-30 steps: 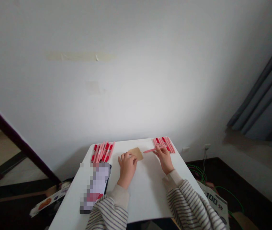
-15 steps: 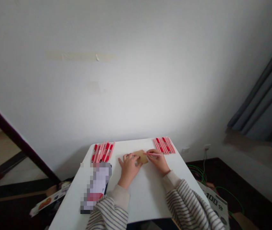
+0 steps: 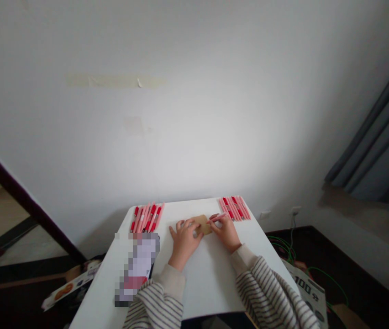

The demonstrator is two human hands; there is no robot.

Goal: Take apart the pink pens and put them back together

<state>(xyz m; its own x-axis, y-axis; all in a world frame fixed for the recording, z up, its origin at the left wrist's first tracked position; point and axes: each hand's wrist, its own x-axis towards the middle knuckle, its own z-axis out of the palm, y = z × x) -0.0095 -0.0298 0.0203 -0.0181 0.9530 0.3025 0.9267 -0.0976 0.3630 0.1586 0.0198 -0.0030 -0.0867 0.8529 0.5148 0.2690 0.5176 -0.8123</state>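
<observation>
A small tan piece of paper [image 3: 203,225] lies on the white table [image 3: 208,274]. My left hand [image 3: 185,237] rests on its left side with fingers spread, pressing it against the tabletop. My right hand [image 3: 226,232] is closed around a pink pen [image 3: 218,217], whose tip points left at the paper's right part. Whether the tip touches the paper is too small to tell. Several pink and red pens [image 3: 147,218] lie side by side at the table's back left. Another row of pink and red pens [image 3: 234,208] is at the back right, just beyond my right hand.
A blurred-out flat object [image 3: 139,267] with a dark edge lies left of my left forearm. The wall [image 3: 194,114] rises behind the table. On the floor at right are green cables [image 3: 283,244] and a printed carton [image 3: 307,288]. A grey curtain [image 3: 375,146] hangs far right.
My right hand has shifted slightly left and tilted the pink pen, so its back end now points up more and its tip lower toward the paper. My left hand stays put.
</observation>
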